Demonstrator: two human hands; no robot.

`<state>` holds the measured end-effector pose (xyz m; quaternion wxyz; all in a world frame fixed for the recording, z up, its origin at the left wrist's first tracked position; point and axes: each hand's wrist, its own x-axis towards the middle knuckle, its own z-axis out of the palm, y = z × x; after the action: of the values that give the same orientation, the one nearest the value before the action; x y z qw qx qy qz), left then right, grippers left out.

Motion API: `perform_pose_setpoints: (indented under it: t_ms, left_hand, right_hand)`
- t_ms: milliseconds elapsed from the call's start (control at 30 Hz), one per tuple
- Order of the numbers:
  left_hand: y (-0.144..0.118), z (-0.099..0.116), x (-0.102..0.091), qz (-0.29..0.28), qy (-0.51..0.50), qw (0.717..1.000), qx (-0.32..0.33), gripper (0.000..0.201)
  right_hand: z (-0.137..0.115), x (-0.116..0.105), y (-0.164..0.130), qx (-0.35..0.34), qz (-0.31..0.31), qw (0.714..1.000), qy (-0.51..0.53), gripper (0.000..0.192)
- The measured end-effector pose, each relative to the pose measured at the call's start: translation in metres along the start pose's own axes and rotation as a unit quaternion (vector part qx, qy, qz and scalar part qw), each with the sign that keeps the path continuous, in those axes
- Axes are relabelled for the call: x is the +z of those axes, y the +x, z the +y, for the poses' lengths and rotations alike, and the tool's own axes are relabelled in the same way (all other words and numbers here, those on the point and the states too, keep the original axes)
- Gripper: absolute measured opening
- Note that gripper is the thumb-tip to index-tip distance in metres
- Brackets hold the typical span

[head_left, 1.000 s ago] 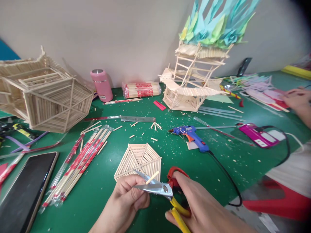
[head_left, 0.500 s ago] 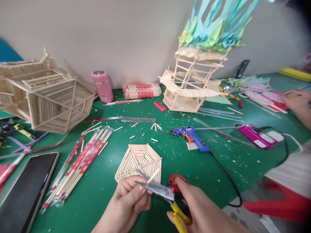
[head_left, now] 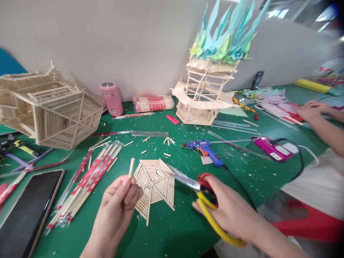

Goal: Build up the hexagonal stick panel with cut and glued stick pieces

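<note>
My left hand (head_left: 119, 200) pinches a short piece of wooden stick (head_left: 131, 167), which points upward from the fingertips. A pair of scissors (head_left: 188, 182) with red and yellow handles is in my right hand (head_left: 224, 208); its blades point left and look nearly closed. Between the hands lies a flat polygonal panel (head_left: 154, 184) of wooden sticks, with spokes meeting near its middle. The scissor tips are over or beside its right edge; whether they touch it I cannot tell. Two spokes stick out at the panel's near side.
A blue glue gun (head_left: 204, 148) lies right of the panel, its cord trailing. Wrapped stick bundles (head_left: 88, 182) and a phone (head_left: 30, 211) lie at left. Behind stand a stick model (head_left: 67, 111), a pink flask (head_left: 111, 99) and a paper-topped model (head_left: 205, 89). Another person's hands (head_left: 313, 109) are at right.
My hands have moved apart, the left carrying the stick piece leftward and the right taking the scissors up and right. The scissor blades have left the stick, exposing more of the panel.
</note>
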<state>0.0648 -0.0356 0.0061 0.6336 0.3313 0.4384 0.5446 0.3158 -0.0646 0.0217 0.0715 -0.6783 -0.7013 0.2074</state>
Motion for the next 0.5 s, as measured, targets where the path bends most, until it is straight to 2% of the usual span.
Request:
perform_pose_setpoints:
  t_ms: [100, 200, 267, 367, 433, 500]
  left_hand:
    - [-0.002, -0.009, 0.001, 0.043, 0.094, 0.994, 0.03, 0.03]
    - [-0.005, -0.017, 0.0, 0.09, 0.201, 0.971, 0.094, 0.021]
    - [-0.007, -0.019, 0.0, 0.093, 0.265, 0.948, 0.151, 0.013]
    - [-0.009, -0.02, 0.004, 0.046, 0.34, 0.912, 0.225, 0.007]
    - [-0.012, -0.02, 0.009, 0.001, 0.379, 0.888, 0.262, 0.009]
    - [-0.015, -0.022, 0.013, -0.045, 0.411, 0.863, 0.292, 0.011]
  right_hand:
    - [0.02, -0.001, 0.017, -0.005, 0.091, 0.99, -0.111, 0.036]
    - [0.03, -0.004, 0.027, -0.029, 0.101, 0.984, -0.14, 0.046]
    - [0.029, -0.007, 0.026, -0.039, 0.113, 0.982, -0.149, 0.05]
    - [0.013, -0.012, 0.015, -0.093, 0.197, 0.968, -0.127, 0.041]
    - [-0.006, -0.013, 0.006, -0.168, 0.26, 0.948, -0.072, 0.033]
    - [-0.028, -0.01, 0.0, -0.243, 0.26, 0.934, -0.031, 0.03]
